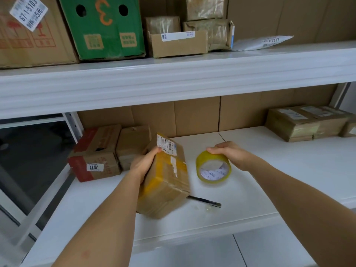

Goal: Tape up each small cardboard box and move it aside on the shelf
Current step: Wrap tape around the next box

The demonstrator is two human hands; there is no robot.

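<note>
Gripping the box (165, 182) with my left hand (143, 163), tilted on the shelf (269, 189); my right hand (229, 153) pinches the tape roll (213, 166) just beside it; taping looks done, so next I'd slide it left toward the stacked boxes (96, 153); a pen (205, 201) pokes out, half hidden underneath.

We see a green carton (104, 27) at upper left, a white mailer bag (262, 43) at upper right, and a dark pen (206, 201) low in the centre.
</note>
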